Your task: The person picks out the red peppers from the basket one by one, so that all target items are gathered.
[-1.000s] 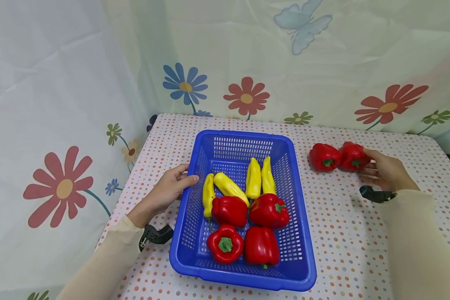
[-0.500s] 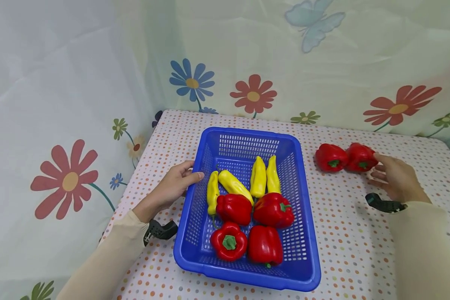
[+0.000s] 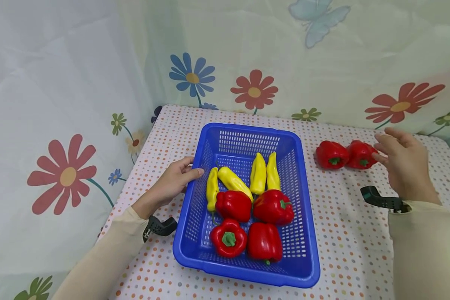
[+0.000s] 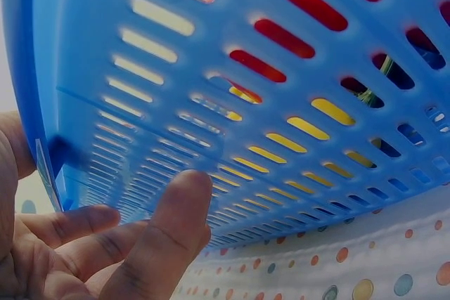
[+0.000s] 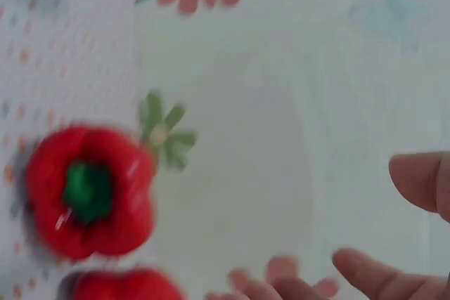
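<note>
My left hand (image 3: 172,181) grips the left rim of a blue plastic basket (image 3: 247,276), thumb over the rim and fingers under it along the slotted outer wall (image 4: 162,110). Inside lie several yellow long peppers (image 3: 258,175) towards the back and several red bell peppers (image 3: 234,206) towards the front. Two more bell peppers, a left one (image 3: 331,155) and a right one (image 3: 361,154), sit side by side on the table. My right hand (image 3: 408,162) is raised just right of that pair, fingers spread and holding nothing. The right wrist view shows a bell pepper (image 5: 91,194) apart from the fingers (image 5: 422,180).
A dotted cloth (image 3: 345,250) covers the table under the basket. Behind the table's back edge hangs a flowered curtain (image 3: 225,50), and another white sheet (image 3: 60,104) hangs along the left side. Each wrist carries a black camera mount (image 3: 382,200).
My right hand has let go of the right-hand bell pepper on the table and risen away to the right. The left hand keeps its grip on the basket rim. The head view shifted slightly.
</note>
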A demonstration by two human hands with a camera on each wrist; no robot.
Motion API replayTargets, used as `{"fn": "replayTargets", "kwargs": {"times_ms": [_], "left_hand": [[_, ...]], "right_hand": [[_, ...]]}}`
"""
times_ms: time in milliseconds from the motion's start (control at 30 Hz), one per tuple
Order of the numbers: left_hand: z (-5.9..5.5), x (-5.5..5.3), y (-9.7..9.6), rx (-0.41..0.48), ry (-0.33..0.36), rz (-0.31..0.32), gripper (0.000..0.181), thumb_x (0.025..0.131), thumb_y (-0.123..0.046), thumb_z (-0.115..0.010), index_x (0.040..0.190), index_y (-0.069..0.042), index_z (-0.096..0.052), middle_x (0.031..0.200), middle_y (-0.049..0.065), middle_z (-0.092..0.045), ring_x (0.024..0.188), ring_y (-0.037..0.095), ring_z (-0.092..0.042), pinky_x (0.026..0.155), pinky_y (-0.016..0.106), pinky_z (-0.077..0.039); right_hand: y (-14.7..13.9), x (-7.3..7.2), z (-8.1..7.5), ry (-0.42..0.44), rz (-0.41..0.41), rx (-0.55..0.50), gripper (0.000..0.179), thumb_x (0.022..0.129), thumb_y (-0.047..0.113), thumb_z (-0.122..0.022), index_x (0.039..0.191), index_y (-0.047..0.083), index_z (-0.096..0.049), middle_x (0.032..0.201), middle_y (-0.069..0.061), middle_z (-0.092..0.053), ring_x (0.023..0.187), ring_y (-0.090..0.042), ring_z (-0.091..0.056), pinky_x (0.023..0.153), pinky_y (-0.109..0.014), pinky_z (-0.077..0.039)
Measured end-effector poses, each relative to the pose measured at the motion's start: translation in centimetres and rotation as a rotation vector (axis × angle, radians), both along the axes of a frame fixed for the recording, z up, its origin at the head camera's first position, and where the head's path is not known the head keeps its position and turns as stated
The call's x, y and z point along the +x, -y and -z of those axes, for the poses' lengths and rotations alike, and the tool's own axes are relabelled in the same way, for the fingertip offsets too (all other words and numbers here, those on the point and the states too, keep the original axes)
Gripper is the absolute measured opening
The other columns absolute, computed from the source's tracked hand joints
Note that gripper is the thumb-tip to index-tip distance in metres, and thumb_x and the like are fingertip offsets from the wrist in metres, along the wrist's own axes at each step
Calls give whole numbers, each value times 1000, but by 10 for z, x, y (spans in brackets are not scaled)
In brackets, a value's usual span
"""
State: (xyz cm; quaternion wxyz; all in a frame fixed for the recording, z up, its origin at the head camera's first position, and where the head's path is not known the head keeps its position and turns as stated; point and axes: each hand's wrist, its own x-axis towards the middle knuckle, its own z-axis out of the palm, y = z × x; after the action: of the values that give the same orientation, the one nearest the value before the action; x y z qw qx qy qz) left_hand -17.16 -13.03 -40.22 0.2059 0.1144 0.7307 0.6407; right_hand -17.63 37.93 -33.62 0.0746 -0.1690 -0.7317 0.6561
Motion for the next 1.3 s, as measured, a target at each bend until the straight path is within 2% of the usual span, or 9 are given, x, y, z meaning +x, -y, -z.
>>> {"fn": "replayTargets", "kwargs": {"times_ms": [100, 233, 333, 433, 533, 633, 733, 1000, 1300], "left_hand": [[-1, 1, 0, -3, -1, -6, 49, 108, -19, -55, 153, -2, -44, 118, 30, -70, 87, 36, -78, 71, 44, -67], [-2, 1, 0, -1, 3, -7, 49, 108, -19, -55, 153, -1, -45, 118, 32, -70, 87, 36, -78, 71, 45, -67], [-2, 1, -1, 5, 2, -1, 49, 108, -20, -55, 152, 0, -45, 117, 31, -71, 88, 37, -78, 71, 45, -66], [-1, 1, -1, 6, -3, 3, 49, 108, -20, -55, 152, 0, -45, 116, 29, -72, 88, 38, -78, 71, 45, -66], [-1, 1, 0, 6, -9, 6, 49, 108, -20, -55, 152, 0, -44, 116, 29, -72, 88, 38, -78, 72, 45, -66], [-1, 2, 0, 6, -11, 5, 49, 109, -20, -55, 152, 0, -44, 117, 29, -72, 89, 38, -78, 72, 46, -66], [-1, 2, 0, 6, -12, 4, 49, 109, -20, -55, 152, 0, -45, 117, 29, -72, 89, 38, -78, 72, 45, -66], [-2, 3, 1, -2, -11, 10, 51, 109, -22, -54, 153, 0, -42, 119, 28, -72, 90, 38, -77, 72, 45, -66], [-1, 3, 1, -1, -15, 20, 51, 109, -23, -54, 154, -1, -42, 120, 27, -72, 91, 38, -77, 73, 46, -66]], "right_hand": [[15, 2, -15, -69, -214, -4, 53, 106, 26, -62, 155, 17, -45, 141, 8, -51, 112, -5, -57, 78, -9, -57], [41, 3, -28, -9, -480, 196, 37, 109, 22, -56, 145, 20, -53, 131, 10, -58, 110, -2, -65, 83, -15, -59], [61, 4, -33, 46, -642, 359, 43, 109, 23, -56, 150, 15, -50, 137, 4, -61, 111, -4, -68, 86, -21, -61], [80, 4, -34, 67, -806, 409, 50, 107, 21, -59, 153, 5, -47, 143, -10, -60, 116, -14, -70, 90, -29, -62], [97, 5, -36, 108, -927, 424, 52, 103, 23, -65, 150, 5, -51, 146, -17, -58, 123, -26, -68, 94, -36, -62], [111, 3, -36, 168, -1008, 424, 54, 100, 25, -68, 148, 6, -53, 146, -18, -58, 127, -35, -63, 97, -44, -61], [122, 0, -36, 224, -1075, 431, 57, 98, 30, -70, 148, 6, -54, 145, -18, -59, 131, -34, -60, 101, -49, -59], [148, -8, -32, 342, -1248, 517, 61, 95, 38, -71, 145, 6, -58, 142, -15, -61, 132, -32, -56, 98, -49, -60], [165, -13, -24, 480, -1335, 514, 64, 93, 34, -77, 146, 4, -57, 137, -11, -65, 123, -27, -64, 96, -44, -62]]}}
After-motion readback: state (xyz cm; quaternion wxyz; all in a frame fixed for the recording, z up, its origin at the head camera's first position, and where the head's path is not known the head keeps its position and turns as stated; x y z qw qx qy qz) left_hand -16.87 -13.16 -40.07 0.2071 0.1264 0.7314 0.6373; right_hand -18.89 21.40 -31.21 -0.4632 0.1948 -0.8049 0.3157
